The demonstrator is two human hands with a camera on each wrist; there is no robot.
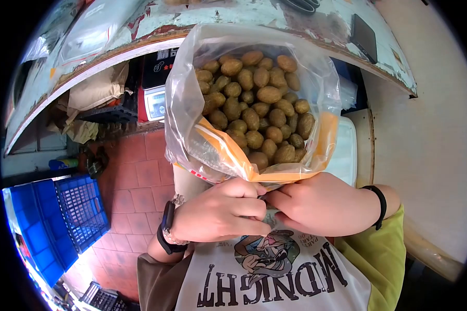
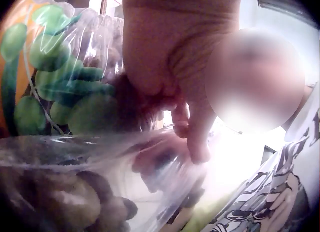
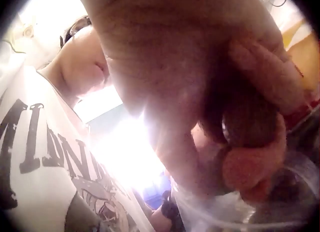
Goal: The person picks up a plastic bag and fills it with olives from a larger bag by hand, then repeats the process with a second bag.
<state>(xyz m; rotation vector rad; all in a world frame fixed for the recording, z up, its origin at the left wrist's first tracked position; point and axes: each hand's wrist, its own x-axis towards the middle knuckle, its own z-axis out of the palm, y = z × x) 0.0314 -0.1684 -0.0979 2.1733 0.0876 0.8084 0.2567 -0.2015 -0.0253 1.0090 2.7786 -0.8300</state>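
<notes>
A clear plastic bag [image 1: 179, 111] with an orange band stands open, filled with brown-green oval fruits [image 1: 269, 94]. At its near edge, my left hand [image 1: 220, 212] has its fingers curled on the plastic; in the left wrist view that hand [image 2: 175, 56] is above the clear film, beside the bag's green printed side [image 2: 75, 91]. Close beside it, my right hand [image 1: 324, 205] is bent inward below the bag's rim. The right wrist view shows this hand [image 3: 195, 91] with fingers curled round a dark, shiny, rounded fruit [image 3: 250, 124]. Both hands' fingertips are partly hidden in the head view.
Behind the bag runs a worn, pale table edge [image 1: 124, 52], with a phone [image 1: 364, 38] at the right. A scale [image 1: 154, 103] stands left of the bag. Blue crates [image 1: 83, 210] are on the tiled floor at left. A white lidded box [image 1: 346, 150] is at right.
</notes>
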